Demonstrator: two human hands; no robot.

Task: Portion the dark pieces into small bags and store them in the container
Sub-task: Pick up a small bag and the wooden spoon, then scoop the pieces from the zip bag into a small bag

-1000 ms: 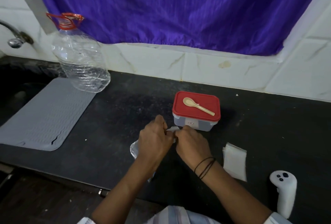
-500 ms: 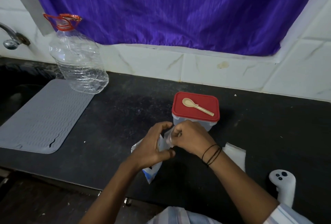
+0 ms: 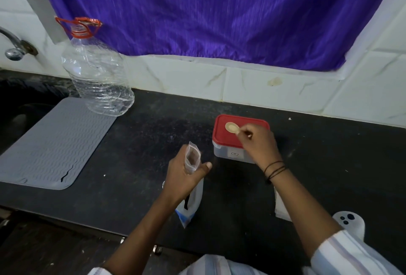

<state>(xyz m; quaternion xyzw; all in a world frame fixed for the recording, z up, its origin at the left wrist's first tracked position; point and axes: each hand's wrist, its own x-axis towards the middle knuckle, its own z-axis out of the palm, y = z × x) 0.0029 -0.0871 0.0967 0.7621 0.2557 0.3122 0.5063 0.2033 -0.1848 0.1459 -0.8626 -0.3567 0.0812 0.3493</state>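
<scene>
The counter (image 3: pixel 153 143) is dark stone-like slab, matt and faintly speckled; the wall tiles (image 3: pixel 274 90) are pale and glossy with marbled veins; the curtain (image 3: pixel 208 15) is purple cloth with a fine ribbed sheen; the bottle (image 3: pixel 96 77) is clear, crinkled plastic; the mat (image 3: pixel 55 143) looks like grey rubber, wavy-ribbed and matt; the container (image 3: pixel 228 154) is frosted plastic under a smooth red lid (image 3: pixel 222 134); the small bag (image 3: pixel 192 157) is thin clear film; the tap (image 3: pixel 13 44) is shiny metal

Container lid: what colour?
Red lid on a clear container, seen best in the head view.
</scene>
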